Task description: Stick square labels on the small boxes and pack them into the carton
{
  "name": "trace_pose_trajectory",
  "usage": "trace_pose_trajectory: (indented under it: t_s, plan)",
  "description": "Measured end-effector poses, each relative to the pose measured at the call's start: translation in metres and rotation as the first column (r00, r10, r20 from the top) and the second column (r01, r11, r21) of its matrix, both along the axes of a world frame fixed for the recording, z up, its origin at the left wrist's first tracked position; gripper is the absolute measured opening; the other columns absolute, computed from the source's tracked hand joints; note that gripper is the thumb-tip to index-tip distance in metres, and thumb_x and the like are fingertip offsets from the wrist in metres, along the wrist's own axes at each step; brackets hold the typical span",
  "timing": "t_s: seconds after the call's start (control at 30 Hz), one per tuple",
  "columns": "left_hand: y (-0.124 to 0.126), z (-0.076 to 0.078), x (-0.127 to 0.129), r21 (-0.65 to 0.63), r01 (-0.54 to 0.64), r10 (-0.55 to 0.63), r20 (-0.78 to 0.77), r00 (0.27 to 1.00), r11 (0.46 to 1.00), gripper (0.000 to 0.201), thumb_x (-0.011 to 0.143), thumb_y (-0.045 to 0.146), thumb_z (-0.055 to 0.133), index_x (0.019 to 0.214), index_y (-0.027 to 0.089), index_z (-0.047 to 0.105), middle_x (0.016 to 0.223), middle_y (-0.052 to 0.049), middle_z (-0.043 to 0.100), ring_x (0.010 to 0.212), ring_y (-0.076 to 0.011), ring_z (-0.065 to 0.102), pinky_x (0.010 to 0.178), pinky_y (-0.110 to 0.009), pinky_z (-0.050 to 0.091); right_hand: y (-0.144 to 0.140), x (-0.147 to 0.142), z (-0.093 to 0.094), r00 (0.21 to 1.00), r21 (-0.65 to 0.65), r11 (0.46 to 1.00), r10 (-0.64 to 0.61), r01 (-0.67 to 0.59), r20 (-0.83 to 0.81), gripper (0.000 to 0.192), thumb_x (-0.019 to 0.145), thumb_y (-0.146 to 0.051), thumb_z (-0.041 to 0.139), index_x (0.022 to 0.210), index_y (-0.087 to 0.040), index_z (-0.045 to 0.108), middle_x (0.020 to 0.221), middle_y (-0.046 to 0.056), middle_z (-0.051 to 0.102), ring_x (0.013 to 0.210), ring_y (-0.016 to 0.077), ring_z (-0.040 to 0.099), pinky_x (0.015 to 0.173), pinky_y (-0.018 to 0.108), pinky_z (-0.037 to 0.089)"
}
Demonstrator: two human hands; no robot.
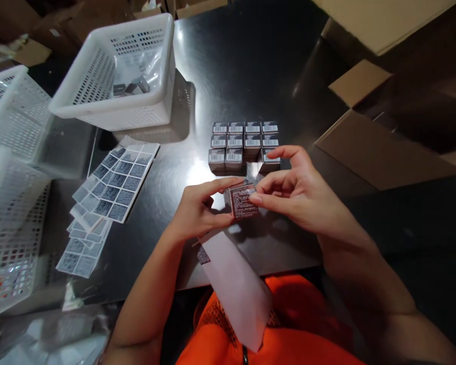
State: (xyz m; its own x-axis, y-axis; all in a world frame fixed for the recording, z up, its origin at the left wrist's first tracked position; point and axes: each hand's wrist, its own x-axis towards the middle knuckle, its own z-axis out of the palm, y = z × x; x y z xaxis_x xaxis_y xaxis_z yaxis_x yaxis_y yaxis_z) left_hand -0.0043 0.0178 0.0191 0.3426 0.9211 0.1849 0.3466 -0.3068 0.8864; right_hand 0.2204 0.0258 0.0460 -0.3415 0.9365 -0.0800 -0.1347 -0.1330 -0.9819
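small box (243,201), pinched between both hands' grip

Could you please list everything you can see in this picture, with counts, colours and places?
small box: one, dark with a printed label, held between both hands above the table edge
boxed row group: about eleven, dark with white barcode labels, in three rows on the table beyond the hands
label sheets: several, white with grey labels, fanned out at table left
backing strip: one, white, mostly peeled, hanging under the left hand
baskets: three, white perforated plastic, upper left and left edge; the far one holds a clear bag with a few dark boxes
cardboard pieces: several, brown, at right
table: one, glossy black
orange garment: one, bottom centre
left hand: gripping the box
right hand: fingertips on the box's label
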Motion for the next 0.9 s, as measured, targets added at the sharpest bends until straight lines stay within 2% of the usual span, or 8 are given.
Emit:
trace_pose_trajectory:
  t_s: [0.33, 0.63, 0.9]
  plan:
    - [-0.0001, -0.0009, -0.0007, 0.01, -0.006, 0.007, -0.015, 1.0, 1.0, 0.058, 0.068, 0.02, 0.088, 0.124, 0.024, 0.077, 0.104, -0.003, 0.08, 0.058, -0.0077, 0.056, 0.046, -0.017, 0.035, -0.0007, 0.0004, 0.001, 1.0, -0.003, 1.0, 0.0, 0.0, 0.025, 0.062, 0.076, -0.024, 0.088, 0.113, -0.028, 0.04, 0.069, -0.009, 0.069, 0.052, 0.011, 0.062, 0.045, 0.018, 0.042]
    - [0.0007, -0.0004, -0.0007, 0.05, 0.016, -0.016, 0.009, 1.0, 0.999, 0.056, 0.069, 0.017, 0.086, 0.124, 0.02, 0.077, 0.101, -0.004, 0.08, 0.054, -0.0054, 0.052, 0.044, -0.016, 0.032, -0.001, 0.001, 0.0017, 1.0, -0.012, 1.0, -0.003, 0.004, 0.025, 0.064, 0.076, -0.026, 0.089, 0.115, -0.027, 0.039, 0.07, -0.007, 0.07, 0.056, 0.0113, 0.062, 0.049, 0.019, 0.042]
    - [0.0011, 0.0015, -0.0003, 0.012, 0.023, -0.023, 0.015, 1.0, 1.0, 0.055, 0.069, 0.018, 0.084, 0.124, 0.019, 0.077, 0.1, -0.004, 0.079, 0.052, -0.0049, 0.047, 0.042, -0.017, 0.027, -0.0012, 0.0014, 0.0016, 1.0, -0.016, 1.0, 0.024, -0.024, -0.008, 0.064, 0.077, -0.026, 0.09, 0.115, -0.027, 0.039, 0.072, -0.006, 0.071, 0.057, 0.0112, 0.062, 0.051, 0.019, 0.043]
